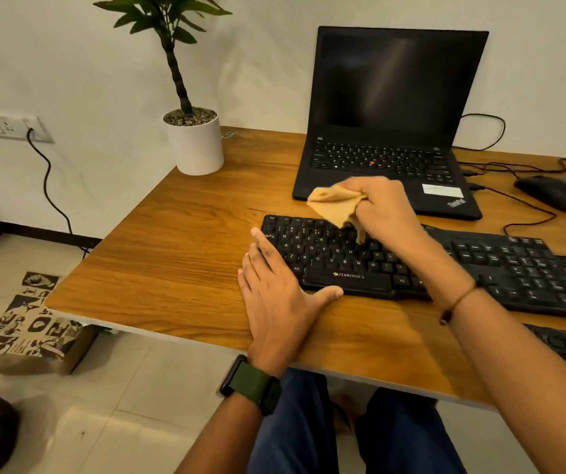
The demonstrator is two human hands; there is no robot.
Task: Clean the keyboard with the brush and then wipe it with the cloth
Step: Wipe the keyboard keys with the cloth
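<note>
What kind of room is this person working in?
Probably a home or small office workspace: a wooden desk holds a laptop, an external keyboard and a mouse.

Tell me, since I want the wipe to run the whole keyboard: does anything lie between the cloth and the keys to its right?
Nothing visible lies on those keys. The right hand holds the cloth over the keyboard; only its own forearm crosses above the middle. The left hand rests at the left end.
</note>
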